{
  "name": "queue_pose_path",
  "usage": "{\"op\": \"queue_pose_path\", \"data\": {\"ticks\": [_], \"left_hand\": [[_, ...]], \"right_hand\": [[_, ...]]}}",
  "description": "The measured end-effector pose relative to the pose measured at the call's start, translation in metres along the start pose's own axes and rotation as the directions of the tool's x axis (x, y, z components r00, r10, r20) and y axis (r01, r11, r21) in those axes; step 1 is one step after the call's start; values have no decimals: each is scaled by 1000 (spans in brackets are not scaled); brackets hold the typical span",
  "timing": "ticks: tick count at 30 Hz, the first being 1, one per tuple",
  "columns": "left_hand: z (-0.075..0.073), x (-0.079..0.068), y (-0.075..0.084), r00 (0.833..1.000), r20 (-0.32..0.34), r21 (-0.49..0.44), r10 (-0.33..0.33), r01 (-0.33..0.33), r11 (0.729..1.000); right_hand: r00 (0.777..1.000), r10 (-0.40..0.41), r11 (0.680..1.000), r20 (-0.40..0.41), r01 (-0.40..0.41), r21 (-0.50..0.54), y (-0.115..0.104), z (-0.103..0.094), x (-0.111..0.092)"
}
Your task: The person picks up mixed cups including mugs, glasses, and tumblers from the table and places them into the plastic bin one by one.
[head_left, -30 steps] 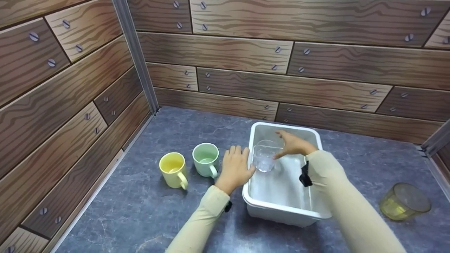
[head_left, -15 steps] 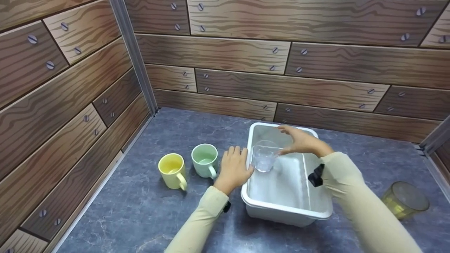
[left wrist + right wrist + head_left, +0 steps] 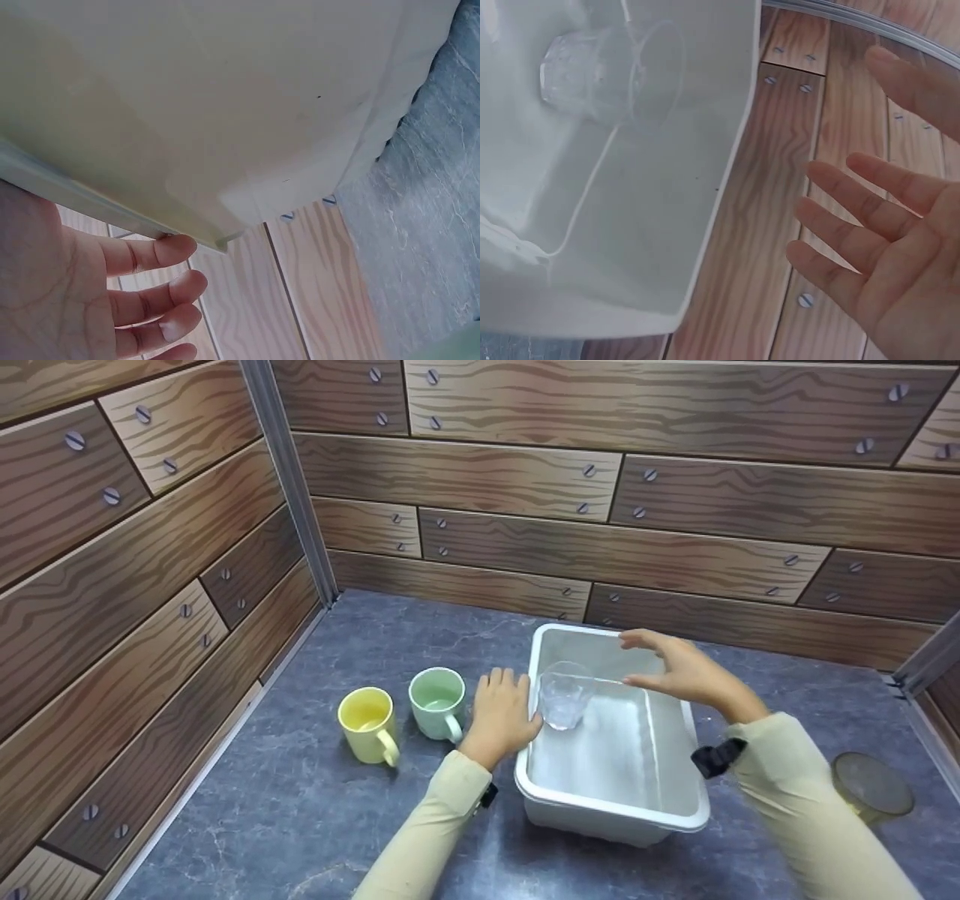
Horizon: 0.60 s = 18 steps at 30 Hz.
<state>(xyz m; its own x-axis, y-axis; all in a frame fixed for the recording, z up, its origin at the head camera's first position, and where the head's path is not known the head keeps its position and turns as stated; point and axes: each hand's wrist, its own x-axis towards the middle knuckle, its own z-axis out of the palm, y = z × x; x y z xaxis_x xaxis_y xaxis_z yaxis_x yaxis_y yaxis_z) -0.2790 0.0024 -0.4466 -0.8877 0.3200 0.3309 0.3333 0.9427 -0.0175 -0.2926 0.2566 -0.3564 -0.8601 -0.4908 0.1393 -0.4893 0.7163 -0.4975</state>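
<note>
A clear glass (image 3: 565, 697) stands inside the white bin (image 3: 600, 802), close to its left wall; the right wrist view shows the glass (image 3: 611, 75) as well. My left hand (image 3: 501, 718) rests on the bin's left rim, fingers extended; in the left wrist view the fingers (image 3: 161, 292) lie along the outside of the rim. Over the bin's right side hovers my right hand (image 3: 686, 671), thumb and fingers spread apart with nothing between them. In the right wrist view this hand (image 3: 900, 232) is apart from the bin wall.
Left of the bin stand a green mug (image 3: 437, 701) and a yellow mug (image 3: 367, 724), handles toward me. A tinted yellowish glass (image 3: 871, 786) is at the right, partly hidden by my right sleeve. Wood-patterned panels (image 3: 480, 480) enclose the grey table (image 3: 285, 810).
My right hand has drawn away from the clear glass toward the right, over the bin's right rim. The left hand and the glass have stayed in place.
</note>
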Motion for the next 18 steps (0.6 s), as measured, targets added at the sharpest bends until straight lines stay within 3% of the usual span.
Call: {"op": "queue_pose_path", "data": {"ticks": [8,18], "left_hand": [[4,-1,1,1000,5,-47,-11,11,999],[7,-3,0,1000,-7,-112,-22,21,994]], "right_hand": [[979,-66,998,-192,69,9,3,3,-25],[938,-85,996,-336,71,-53,11,13,-44]]}}
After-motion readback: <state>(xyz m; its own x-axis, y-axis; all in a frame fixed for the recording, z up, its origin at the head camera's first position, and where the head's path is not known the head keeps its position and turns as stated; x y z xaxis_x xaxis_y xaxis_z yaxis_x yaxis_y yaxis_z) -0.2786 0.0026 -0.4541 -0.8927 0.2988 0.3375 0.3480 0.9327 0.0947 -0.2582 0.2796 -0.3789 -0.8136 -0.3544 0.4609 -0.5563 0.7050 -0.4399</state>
